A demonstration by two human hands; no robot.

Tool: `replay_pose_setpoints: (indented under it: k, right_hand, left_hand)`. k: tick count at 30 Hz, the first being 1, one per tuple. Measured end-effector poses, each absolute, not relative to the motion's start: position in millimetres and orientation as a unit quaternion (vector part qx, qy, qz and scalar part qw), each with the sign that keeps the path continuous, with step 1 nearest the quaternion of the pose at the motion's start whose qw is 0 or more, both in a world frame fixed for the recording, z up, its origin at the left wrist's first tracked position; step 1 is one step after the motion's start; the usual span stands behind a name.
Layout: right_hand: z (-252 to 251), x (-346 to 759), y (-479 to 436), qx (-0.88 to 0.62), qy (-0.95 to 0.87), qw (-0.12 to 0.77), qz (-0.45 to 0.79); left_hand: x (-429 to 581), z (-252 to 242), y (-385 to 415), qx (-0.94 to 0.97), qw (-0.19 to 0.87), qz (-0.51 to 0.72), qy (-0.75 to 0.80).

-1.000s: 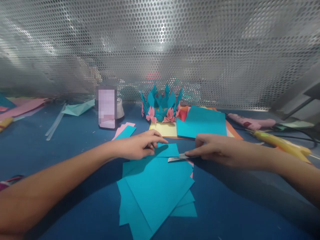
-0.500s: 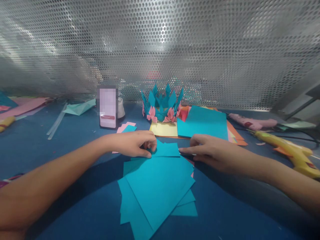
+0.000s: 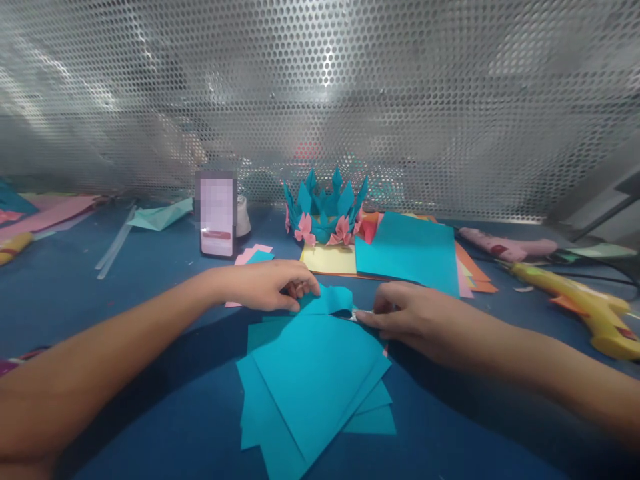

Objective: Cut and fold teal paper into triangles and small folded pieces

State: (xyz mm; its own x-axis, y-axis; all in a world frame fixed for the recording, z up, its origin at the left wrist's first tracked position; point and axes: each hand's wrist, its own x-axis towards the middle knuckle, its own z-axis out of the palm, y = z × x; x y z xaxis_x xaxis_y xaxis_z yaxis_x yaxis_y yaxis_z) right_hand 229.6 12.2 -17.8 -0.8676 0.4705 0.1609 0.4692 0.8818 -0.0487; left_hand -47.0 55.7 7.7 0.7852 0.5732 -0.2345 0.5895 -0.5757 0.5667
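Observation:
My left hand (image 3: 267,285) is closed, its fingertips pinching the left edge of a small teal paper piece (image 3: 330,300) that curls up off the table. My right hand (image 3: 407,315) is closed on a small silvery blade (image 3: 362,313), held flat against the right edge of that piece. Both hands rest at the far edge of a loose pile of teal paper sheets (image 3: 310,380) on the blue table (image 3: 150,280).
Behind the hands stand a teal and pink paper crown (image 3: 325,208), a teal sheet on coloured papers (image 3: 406,252) and an upright phone (image 3: 217,215). A yellow glue gun (image 3: 580,300) and a pink one (image 3: 500,244) lie right. A perforated metal wall (image 3: 320,93) closes the back.
The small teal piece lay flat a second ago and now curls up between my hands. My left fingers went from stretched to pinching. The right hand slid slightly left.

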Motion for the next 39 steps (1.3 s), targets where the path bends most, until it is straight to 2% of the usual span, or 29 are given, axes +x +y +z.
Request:
replay_pose_setpoints:
  k: [14,18,29,39]
  right_hand:
    - [-25.3,231.8,12.6,-0.287,-0.951,0.093,0.065]
    - [-22.3,230.1,12.1,-0.271,-0.96,0.059,0.039]
    - [-22.1,228.8,14.1,-0.241,-0.969,0.052,0.011]
    - [-25.6,217.8,8.9,-0.26,-0.959,0.101,0.044]
  left_hand:
    - [-48.0,7.9,57.0,0.885,0.338,-0.023,0.32]
    - [-48.3,7.9,56.9,0.884,0.339,-0.022,0.322]
    - [-47.5,6.0,58.3,0.88,0.348,-0.022,0.324]
    - [-49.2,4.0,59.2,0.883,0.348,-0.024,0.315]
